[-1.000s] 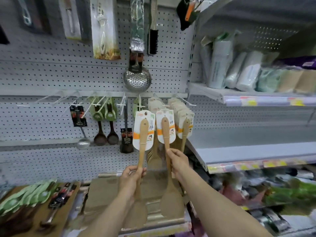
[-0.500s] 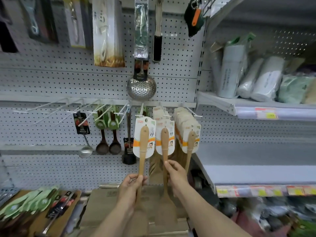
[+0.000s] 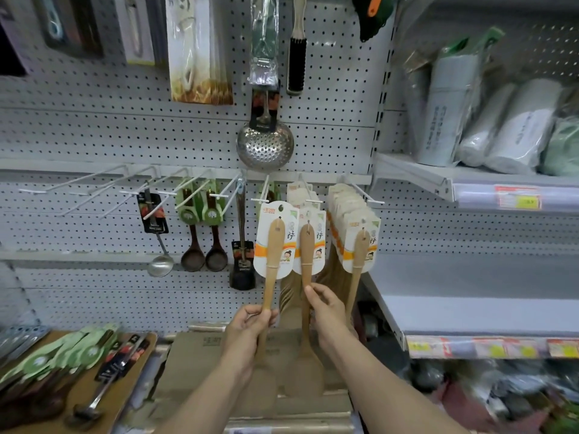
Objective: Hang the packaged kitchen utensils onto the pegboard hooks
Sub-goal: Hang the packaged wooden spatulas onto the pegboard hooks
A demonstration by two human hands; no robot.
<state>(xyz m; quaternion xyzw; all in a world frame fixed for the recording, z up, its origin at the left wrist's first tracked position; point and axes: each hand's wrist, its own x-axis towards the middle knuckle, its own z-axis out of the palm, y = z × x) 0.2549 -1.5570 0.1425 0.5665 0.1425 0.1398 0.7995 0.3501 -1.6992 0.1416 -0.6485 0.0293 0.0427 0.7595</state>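
Left hand grips upright pale wooden carded spatula; right hand pinches second wooden spatula. Card holes straight above fingers, near white wire hooks.

A white pegboard wall full of little holes fills the left. On the right, grey shelves stick out, with red and yellow price tags along their front edges. The light is soft

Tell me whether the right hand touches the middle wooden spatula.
Touching. The head view shows the right hand pinching the middle wooden spatula by its handle, thumb and fingers closed round it just below the card.
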